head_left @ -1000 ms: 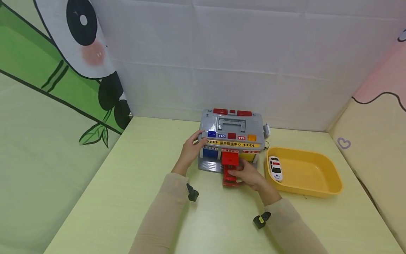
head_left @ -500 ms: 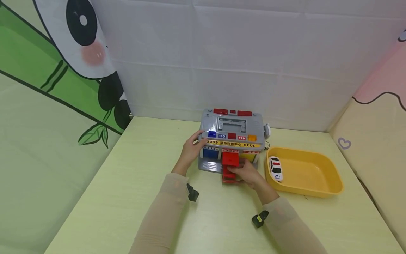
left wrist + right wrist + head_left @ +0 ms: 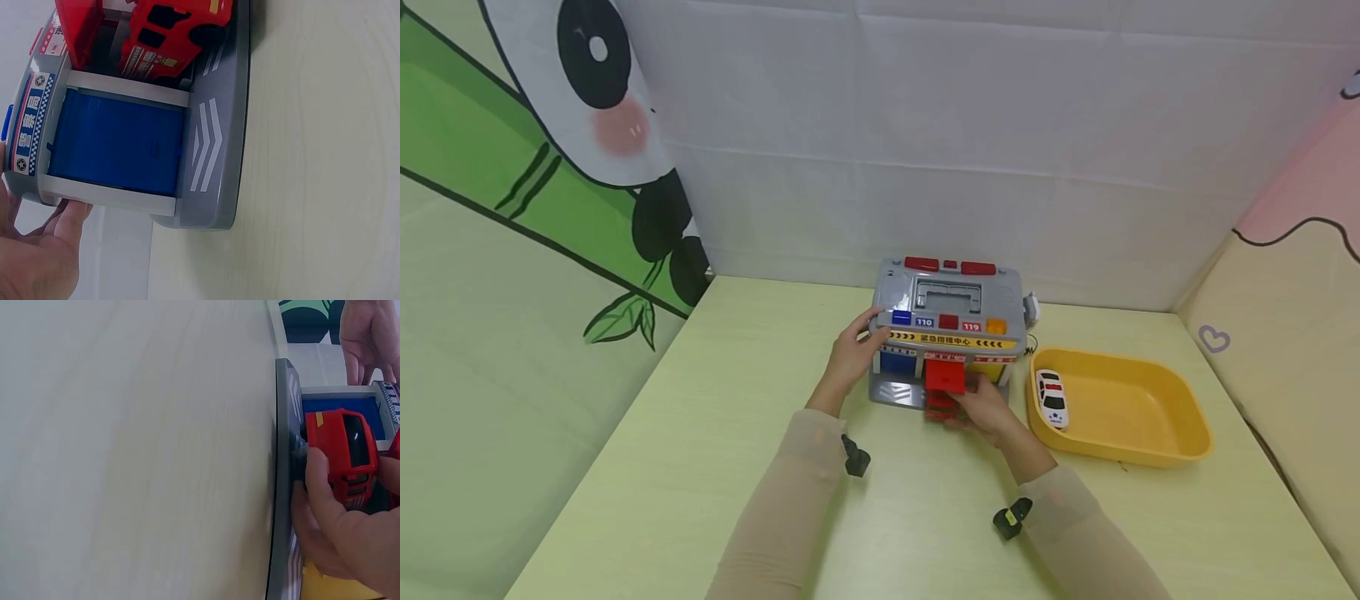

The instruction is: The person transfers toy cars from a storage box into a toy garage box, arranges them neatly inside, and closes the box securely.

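Note:
A grey toy garage stands against the back wall, its red middle door swung up. My left hand grips its left end, thumb near the roof's front edge; the left wrist view shows fingers against the side wall. With fingers and thumb, my right hand holds a red toy fire truck by its sides. The truck sits on the grey front ramp, partly inside the middle doorway. From the head view, the raised door hides its inner part. The blue door beside it is down.
To the right of the garage lies a yellow tray, with a white toy police car along its left wall. A grey-white piece juts from the garage's right side. White cloth hangs close behind.
My right hand has pushed the red fire truck farther back under the raised door, so less of it shows in front. The left hand and garage have stayed in place.

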`<state>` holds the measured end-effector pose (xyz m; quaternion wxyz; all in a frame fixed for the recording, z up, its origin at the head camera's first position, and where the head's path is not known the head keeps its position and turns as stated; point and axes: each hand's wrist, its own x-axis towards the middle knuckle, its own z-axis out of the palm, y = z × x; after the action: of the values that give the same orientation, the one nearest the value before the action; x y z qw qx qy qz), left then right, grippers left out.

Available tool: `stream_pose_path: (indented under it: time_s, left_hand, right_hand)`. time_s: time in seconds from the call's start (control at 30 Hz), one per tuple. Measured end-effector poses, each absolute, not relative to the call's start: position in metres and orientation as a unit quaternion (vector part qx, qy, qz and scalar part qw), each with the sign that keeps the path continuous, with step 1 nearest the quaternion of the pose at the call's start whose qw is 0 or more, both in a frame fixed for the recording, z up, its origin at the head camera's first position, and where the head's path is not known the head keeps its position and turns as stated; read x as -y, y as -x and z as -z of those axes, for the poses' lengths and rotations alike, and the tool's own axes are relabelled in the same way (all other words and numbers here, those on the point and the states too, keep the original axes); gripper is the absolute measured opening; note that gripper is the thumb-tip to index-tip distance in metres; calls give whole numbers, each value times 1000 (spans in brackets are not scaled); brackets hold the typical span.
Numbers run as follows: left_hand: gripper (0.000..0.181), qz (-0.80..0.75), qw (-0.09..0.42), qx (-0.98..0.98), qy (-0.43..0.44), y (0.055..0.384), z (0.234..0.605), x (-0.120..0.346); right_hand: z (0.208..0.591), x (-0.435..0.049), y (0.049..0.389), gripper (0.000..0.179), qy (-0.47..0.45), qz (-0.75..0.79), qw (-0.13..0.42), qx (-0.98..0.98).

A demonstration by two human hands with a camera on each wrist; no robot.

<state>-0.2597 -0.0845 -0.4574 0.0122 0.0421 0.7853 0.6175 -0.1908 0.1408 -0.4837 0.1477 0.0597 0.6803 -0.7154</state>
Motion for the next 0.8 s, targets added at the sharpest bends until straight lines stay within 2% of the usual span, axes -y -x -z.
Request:
stream_pose_path:
  time_s: [0.33, 0.53, 0.8]
  left_hand:
    - [48, -613, 7, -789, -44, 258, 455, 85]
    - [49, -611, 8, -791, -43, 257, 454, 86]
    - [49, -616, 9, -786, -44, 256, 454, 86]
  right_hand:
    - [483, -138, 190, 51, -85, 730, 106, -670]
    - [487, -140, 189, 60, -73, 673, 79, -732]
    - [495, -140, 195, 42, -68, 640, 51, -764]
